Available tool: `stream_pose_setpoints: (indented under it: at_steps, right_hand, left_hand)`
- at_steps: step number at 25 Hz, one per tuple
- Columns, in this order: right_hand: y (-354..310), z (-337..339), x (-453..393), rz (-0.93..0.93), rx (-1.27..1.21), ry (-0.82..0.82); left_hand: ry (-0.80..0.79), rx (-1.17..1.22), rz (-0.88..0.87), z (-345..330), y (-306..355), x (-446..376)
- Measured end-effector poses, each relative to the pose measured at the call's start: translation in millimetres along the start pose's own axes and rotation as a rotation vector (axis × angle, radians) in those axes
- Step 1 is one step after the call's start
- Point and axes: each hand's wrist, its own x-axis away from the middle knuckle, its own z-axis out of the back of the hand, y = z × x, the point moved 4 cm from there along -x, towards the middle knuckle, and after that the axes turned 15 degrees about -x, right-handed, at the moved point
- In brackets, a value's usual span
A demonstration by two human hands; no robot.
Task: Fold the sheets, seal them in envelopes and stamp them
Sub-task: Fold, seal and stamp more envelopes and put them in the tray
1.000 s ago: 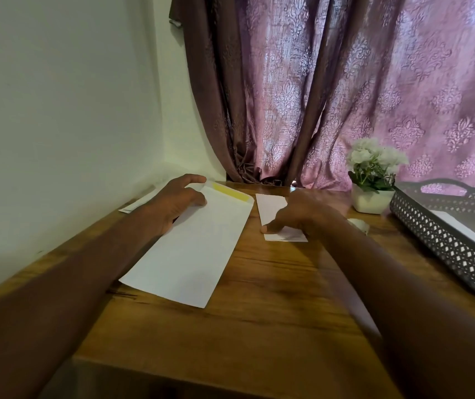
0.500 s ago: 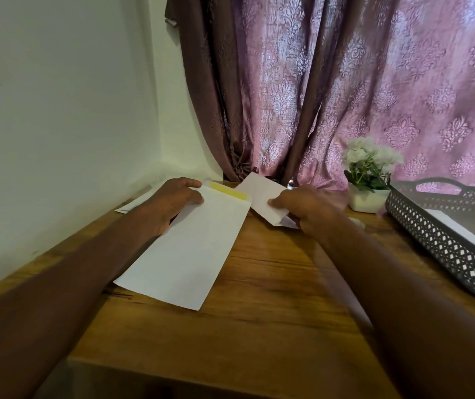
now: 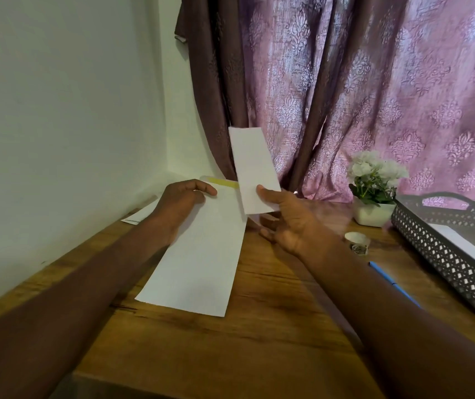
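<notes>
Head view: the folded sheet (image 3: 255, 168) is now off the tabletop (image 3: 273, 326), where it lay flat a second ago. The right hand (image 3: 291, 217) pinches its lower end, thumb on front, and holds it upright over the envelope (image 3: 201, 254) mouth. The left hand (image 3: 184, 200) still grips the envelope's open end by the yellow strip (image 3: 226, 182). Folding looks finished; insertion comes next, with sealing and stamping pending.
</notes>
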Motion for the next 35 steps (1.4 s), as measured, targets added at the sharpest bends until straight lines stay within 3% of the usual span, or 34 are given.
stream_pose_setpoints:
  at_steps: [5, 10, 13, 15, 17, 23, 28, 31, 35]
  right_hand:
    - [4, 4, -9, 0.052, 0.183, 0.062]
    - [-20, 17, -4, 0.279, 0.228, 0.193]
    - [-29, 24, -11, 0.179, 0.081, 0.239]
    - [-28, 25, -12, 0.043, -0.119, 0.187]
    - [-29, 23, -10, 0.025, -0.192, 0.124]
    - [-33, 23, -11, 0.251, 0.183, 0.135]
    - [-37, 11, -1, 0.345, 0.310, -0.027]
    - [-39, 5, -3, 0.381, 0.262, -0.141]
    - [-31, 4, -6, 0.349, 0.383, -0.127]
  left_hand:
    - [-0.080, -0.029, -0.021, -4, -2, -5]
    - [-0.121, 0.015, -0.028, -6, -3, -4]
    - [-0.167, 0.034, 0.045, -9, -5, -3]
    - [-0.209, 0.046, 0.070, -13, -9, -4]
    - [-0.254, 0.038, 0.042, -17, -13, -3]
    - [-0.301, 0.060, 0.047, -21, -15, -1]
    - [-0.274, 0.071, 0.085, -23, -16, -1]
    - [-0.267, 0.103, 0.100, -23, -19, -3]
    - [-0.272, 0.133, 0.058, -24, -18, -2]
